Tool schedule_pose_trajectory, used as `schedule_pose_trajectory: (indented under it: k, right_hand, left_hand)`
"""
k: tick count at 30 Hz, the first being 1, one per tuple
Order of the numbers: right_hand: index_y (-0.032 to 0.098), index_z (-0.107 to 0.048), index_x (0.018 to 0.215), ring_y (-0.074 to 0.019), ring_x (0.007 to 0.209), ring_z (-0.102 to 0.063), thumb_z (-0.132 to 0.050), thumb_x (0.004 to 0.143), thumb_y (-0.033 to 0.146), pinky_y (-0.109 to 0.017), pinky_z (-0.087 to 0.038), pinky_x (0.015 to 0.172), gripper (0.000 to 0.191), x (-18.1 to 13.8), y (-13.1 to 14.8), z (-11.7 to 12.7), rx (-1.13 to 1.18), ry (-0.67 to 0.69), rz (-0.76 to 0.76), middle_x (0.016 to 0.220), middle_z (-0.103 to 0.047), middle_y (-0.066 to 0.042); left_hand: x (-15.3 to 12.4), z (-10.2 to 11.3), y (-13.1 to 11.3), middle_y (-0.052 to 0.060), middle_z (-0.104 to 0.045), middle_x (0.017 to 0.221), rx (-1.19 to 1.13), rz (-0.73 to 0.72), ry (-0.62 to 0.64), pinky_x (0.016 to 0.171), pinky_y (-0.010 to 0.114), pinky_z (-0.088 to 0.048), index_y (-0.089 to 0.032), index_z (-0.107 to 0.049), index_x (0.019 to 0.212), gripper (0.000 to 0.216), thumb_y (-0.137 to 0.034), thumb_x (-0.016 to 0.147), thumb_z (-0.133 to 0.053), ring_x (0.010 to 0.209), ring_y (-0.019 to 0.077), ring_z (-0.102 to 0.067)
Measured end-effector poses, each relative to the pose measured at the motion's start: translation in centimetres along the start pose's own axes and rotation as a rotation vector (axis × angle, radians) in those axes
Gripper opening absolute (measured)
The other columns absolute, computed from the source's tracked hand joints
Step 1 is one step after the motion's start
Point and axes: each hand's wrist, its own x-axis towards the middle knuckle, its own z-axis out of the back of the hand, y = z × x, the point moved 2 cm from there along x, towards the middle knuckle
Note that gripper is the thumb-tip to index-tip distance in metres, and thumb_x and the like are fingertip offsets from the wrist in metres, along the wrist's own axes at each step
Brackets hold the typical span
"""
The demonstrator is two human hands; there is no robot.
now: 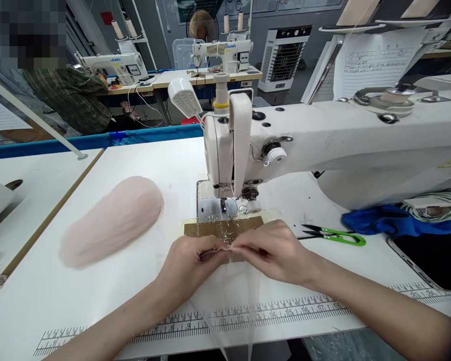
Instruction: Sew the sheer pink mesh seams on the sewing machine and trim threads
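Thin, sheer, pale fabric strip (253,296): raised at the table's front, just before the needle area, its loose ends trailing down over the black printed ruler scale (195,323) toward the edge. Left hand (195,260) and right hand (276,250) meet over it, thumbs and fingertips of both pinched on its upper edge. Exact layering between the fingertips too small to tell.

Risks, as judged: fabric this flimsy could slip or skew if one pinch loosens; uneven pull could stretch it. Hanging ends could snag on the table edge. Loose thread around the flat brown panel (210,229) could tangle with it. Fingers close to the metal presser foot (223,204) of the white sewing machine (334,130); straying under it, they risk a needle prick.

Right: green-handled thread snips (338,239), dark blades toward the right hand; a careless sideways sweep could catch them. Left: loose, sheer pink fabric heap (116,220), well apart.
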Motion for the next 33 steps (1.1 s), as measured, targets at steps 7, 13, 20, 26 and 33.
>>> schedule_pose_trajectory:
  k: [7, 13, 20, 26, 33]
  right_hand:
    - [0.02, -0.07, 0.079, -0.0075, 0.047, -0.048, -0.056, 0.089, 0.022, -0.021, -0.035, 0.051, 0.017, 0.4, -1.8, -1.9, -0.068, 0.149, -0.481, 0.05, -0.054, 0.006]
    - [0.023, -0.073, 0.08, -0.0077, 0.049, -0.051, -0.058, 0.087, 0.023, -0.022, -0.03, 0.05, 0.016, 0.8, -2.3, -2.0, -0.192, 0.162, -0.514, 0.055, -0.059, 0.006]
    - [0.024, -0.074, 0.082, -0.0087, 0.051, -0.053, -0.06, 0.087, 0.023, -0.023, -0.033, 0.051, 0.015, 0.7, -2.8, -1.9, -0.226, 0.096, -0.503, 0.056, -0.061, 0.006]
    - [0.02, -0.07, 0.107, -0.0218, 0.097, -0.059, -0.057, 0.091, 0.031, -0.034, -0.045, 0.08, 0.023, 0.5, -3.3, -1.5, -0.36, 0.08, -0.401, 0.102, -0.07, -0.006]
    - [0.016, -0.066, 0.114, -0.0256, 0.11, -0.055, -0.044, 0.097, 0.025, -0.046, -0.034, 0.1, 0.03, 0.7, -3.2, -1.3, -0.582, 0.21, -0.304, 0.113, -0.067, -0.01]
  left_hand:
    - [0.4, -1.0, 1.3, -0.006, -0.062, 0.06, 0.39, 0.082, -0.025, 0.058, 0.029, -0.042, -0.021, -0.061, 0.099, 0.019, -0.025, 0.08, -0.066, 0.051, 0.0129, -0.054]
    - [0.3, -0.7, -0.1, 0.006, -0.068, 0.106, 0.605, -0.185, -0.14, 0.089, 0.042, -0.036, -0.019, -0.06, 0.113, 0.027, -0.018, 0.086, -0.06, 0.095, 0.0223, -0.06]
    - [-0.8, -1.5, -0.6, 0.002, -0.071, 0.112, 0.704, -0.382, -0.097, 0.093, 0.043, -0.033, -0.016, -0.065, 0.111, 0.022, -0.02, 0.091, -0.057, 0.1, 0.022, -0.059]
    - [-0.5, -1.2, -0.4, 0.002, -0.069, 0.118, 0.707, -0.375, -0.05, 0.091, 0.043, -0.033, -0.017, -0.065, 0.112, 0.022, -0.023, 0.094, -0.054, 0.101, 0.021, -0.06]
    - [0.1, -0.9, 0.5, -0.001, -0.068, 0.119, 0.673, -0.342, -0.049, 0.094, 0.044, -0.031, -0.021, -0.062, 0.116, 0.024, -0.024, 0.095, -0.053, 0.105, 0.0204, -0.061]
